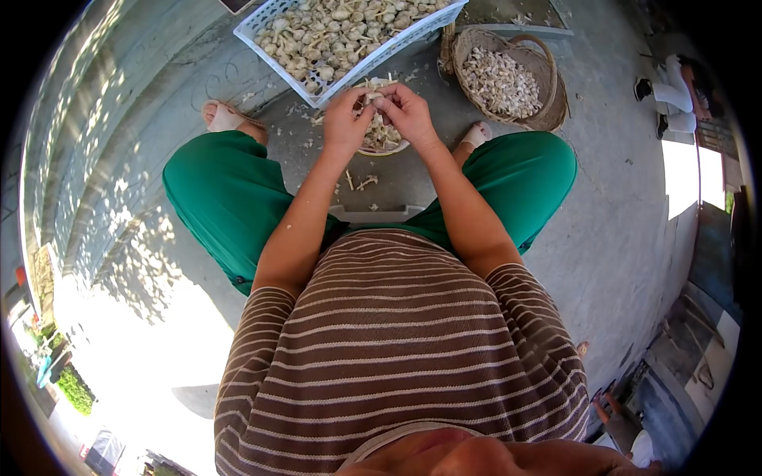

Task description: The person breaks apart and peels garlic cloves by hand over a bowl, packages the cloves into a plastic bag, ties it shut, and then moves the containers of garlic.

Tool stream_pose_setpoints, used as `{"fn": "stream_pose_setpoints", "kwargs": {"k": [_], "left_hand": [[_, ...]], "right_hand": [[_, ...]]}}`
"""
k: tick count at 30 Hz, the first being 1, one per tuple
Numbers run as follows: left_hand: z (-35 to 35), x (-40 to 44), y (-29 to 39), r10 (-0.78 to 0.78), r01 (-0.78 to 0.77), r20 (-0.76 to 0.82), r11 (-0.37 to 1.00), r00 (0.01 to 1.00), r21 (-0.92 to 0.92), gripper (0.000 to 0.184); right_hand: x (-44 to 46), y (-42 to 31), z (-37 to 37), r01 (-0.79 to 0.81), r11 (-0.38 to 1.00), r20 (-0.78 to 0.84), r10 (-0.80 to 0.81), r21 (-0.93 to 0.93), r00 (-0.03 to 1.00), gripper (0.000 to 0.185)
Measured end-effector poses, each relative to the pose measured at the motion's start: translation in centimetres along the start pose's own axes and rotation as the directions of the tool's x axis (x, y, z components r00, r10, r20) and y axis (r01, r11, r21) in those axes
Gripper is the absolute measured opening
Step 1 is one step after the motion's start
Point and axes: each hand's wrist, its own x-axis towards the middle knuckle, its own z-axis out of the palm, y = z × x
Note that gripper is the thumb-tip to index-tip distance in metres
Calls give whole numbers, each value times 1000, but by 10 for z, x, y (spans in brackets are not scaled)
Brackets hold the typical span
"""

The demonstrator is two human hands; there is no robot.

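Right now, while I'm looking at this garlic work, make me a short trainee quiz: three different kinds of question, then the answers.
1. True or false: the left hand and right hand meet above the bowl.
2. Multiple choice: what lies in the wicker basket?
A) Green leaves
B) Loose garlic cloves
C) Metal tools
3. Fill in the blank: from the seated person's side, the wicker basket stands to the ____ of the crate of garlic bulbs.

Key: 1, true; 2, B; 3, right.
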Motion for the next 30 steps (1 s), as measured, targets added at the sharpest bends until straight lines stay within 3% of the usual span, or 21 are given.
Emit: {"fn": "stream_pose_setpoints", "kwargs": {"k": [2, 9, 13, 15, 16, 18, 20, 23, 26, 28, 30], "left_hand": [[-5, 0, 11, 64, -78, 64, 968, 996, 239, 25], [-1, -3, 0, -50, 44, 47, 990, 998, 132, 26], [-2, -3, -1, -96, 94, 61, 995, 994, 25, 22], [-2, -3, -1, -118, 119, 68, 993, 991, -3, 20], [-2, -1, -4, -156, 163, 80, 983, 984, -90, 20], [-3, 0, -2, -192, 206, 97, 963, 977, -175, 19], [-5, 0, 8, -371, 421, 204, 748, 906, -513, 18], [-6, 1, 16, -435, 493, 251, 636, 864, -593, 16], [-4, 0, 13, -379, 483, 303, 738, 874, -470, 14], [-1, -1, 12, -417, 498, 273, 719, 867, -485, 12], [-3, 2, 9, -449, 506, 241, 701, 860, -502, 11]], "right_hand": [[0, 3, 0, 40, 995, -4, -41, -89, 999, 13], [-4, 3, 5, 205, 926, -52, -233, -316, 971, 10], [-7, -3, 4, 137, 936, -98, -177, -324, 979, 11], [-6, -1, 5, 51, 988, -101, -66, -146, 993, 13], [-6, -1, 5, 52, 988, -102, -67, -146, 992, 13], [-6, -2, 7, -115, 962, -15, 122, 246, 992, 13], [-7, -4, 9, -103, 950, -15, 112, 293, 994, 13], [-6, -4, 9, -116, 944, -4, 124, 309, 992, 13], [-4, 0, 6, -119, 968, 23, 117, 222, 993, 12], [-4, 0, 5, -93, 982, 41, 88, 165, 995, 12], [-3, -2, 4, -123, 936, 91, 98, 329, 991, 10]]}}
